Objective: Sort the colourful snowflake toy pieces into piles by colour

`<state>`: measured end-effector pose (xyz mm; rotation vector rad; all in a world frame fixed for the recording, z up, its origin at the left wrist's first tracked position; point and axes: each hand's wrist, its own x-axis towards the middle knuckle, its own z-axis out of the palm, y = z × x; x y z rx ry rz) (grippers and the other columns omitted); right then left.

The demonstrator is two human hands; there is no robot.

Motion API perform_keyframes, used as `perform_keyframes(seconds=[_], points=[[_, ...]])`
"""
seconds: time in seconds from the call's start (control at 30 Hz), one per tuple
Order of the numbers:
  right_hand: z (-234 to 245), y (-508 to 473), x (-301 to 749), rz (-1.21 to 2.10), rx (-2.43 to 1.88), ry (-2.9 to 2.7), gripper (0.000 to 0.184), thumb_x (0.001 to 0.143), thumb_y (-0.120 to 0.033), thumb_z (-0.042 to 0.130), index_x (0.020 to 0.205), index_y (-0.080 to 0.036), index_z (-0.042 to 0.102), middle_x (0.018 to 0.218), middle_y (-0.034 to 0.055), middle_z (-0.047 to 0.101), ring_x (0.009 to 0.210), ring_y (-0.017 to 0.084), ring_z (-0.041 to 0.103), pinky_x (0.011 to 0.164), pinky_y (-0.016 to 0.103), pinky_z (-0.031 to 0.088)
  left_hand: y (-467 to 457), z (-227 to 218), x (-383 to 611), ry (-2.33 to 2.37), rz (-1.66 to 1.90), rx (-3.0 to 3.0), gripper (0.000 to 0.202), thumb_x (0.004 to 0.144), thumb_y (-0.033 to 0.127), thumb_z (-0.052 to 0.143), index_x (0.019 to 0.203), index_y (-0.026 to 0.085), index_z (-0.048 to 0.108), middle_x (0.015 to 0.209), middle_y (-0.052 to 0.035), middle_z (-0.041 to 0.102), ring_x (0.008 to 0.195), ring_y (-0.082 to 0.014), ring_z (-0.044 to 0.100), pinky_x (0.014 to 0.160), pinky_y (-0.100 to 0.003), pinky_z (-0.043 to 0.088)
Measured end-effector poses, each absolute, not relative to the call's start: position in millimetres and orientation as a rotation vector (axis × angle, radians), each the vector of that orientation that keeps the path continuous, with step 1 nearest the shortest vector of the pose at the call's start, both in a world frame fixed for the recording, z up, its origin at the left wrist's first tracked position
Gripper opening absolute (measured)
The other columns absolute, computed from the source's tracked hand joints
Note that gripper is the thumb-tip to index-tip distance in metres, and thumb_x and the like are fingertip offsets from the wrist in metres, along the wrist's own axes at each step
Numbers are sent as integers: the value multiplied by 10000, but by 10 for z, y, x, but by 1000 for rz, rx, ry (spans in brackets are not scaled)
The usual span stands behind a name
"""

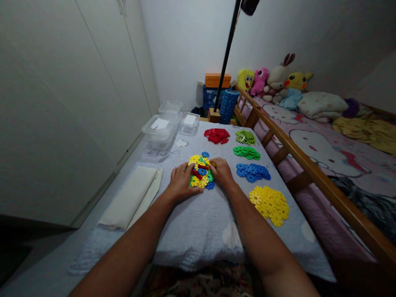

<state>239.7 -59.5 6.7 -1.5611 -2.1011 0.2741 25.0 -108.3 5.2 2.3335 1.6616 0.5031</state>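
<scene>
A mixed heap of flower-shaped plastic building discs (202,175) in yellow, blue and green lies at the middle of the cloth-covered table, with a few red connector pieces (196,174) on top. My left hand (181,183) cups the heap's left side, fingers apart and thumb stretched along its near edge. On the opposite side my right hand (222,171) rests against the heap with bent fingers, its fingertips touching the discs. No piece is seen lifted in either hand.
Sorted piles lie on the right: red pieces (216,135), light green discs (245,137), green discs (246,152), blue discs (253,172) and yellow discs (269,204). Clear plastic containers (161,128) and a folded cloth (130,196) sit left. A wooden bed rail (297,161) borders the table.
</scene>
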Motion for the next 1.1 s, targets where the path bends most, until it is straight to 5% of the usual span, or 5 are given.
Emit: perform_keyframes(seconds=[0.37,0.57,0.7,1.1], points=[[62,-689,2300,486,-1441,-1878,205,839,-157,533,954,-204,697,918,35,718,838,185,627,833,294,482,-1038,-3,271,1659,701,2308,927,697,585,801,1469,231,430,1481,-175,524,1373,-376,486,1127,-527,369],[209,-704,2319,404,-1368,-1749,164,847,-201,521,870,-205,684,966,73,713,955,212,636,932,335,480,-990,-43,236,1602,717,2284,981,680,630,800,1484,214,419,1508,-191,498,1411,-389,450,1157,-566,337],[478,-797,2556,333,-1371,-1617,180,866,-267,522,842,-206,690,905,69,697,898,212,626,866,336,493,-942,-67,209,1581,759,2241,998,664,639,814,1483,220,428,1531,-184,476,1429,-388,437,1174,-557,339],[767,-1633,4190,574,-1623,-1251,277,657,-425,705,791,-183,687,731,14,663,695,172,583,688,307,462,-904,86,166,1507,971,2073,577,875,595,568,1267,173,602,1311,-147,631,1256,-318,578,1122,-488,438]])
